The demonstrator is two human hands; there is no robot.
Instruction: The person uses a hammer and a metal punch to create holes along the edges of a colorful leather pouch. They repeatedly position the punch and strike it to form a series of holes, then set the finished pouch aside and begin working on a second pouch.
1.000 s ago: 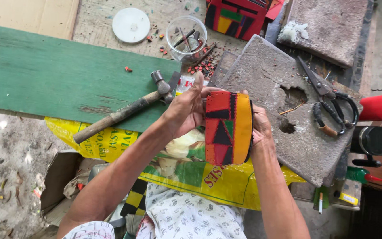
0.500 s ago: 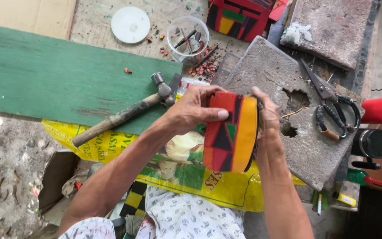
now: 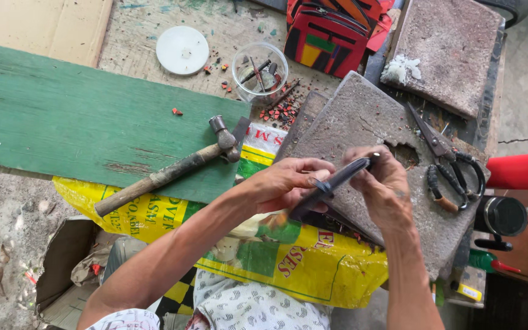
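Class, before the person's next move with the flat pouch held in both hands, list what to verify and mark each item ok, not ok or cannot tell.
1. Left hand grips the pouch: ok.
2. Right hand supports its upper end: ok.
3. Pouch seen edge-on, its closure visible: cannot tell.
4. Hammer lies apart from the hands: ok.
5. Scissors rest on the stone slab, blades closed: ok.

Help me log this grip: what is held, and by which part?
Both hands' fingers hold a flat dark piece edge-on, pinched along its upper edge.
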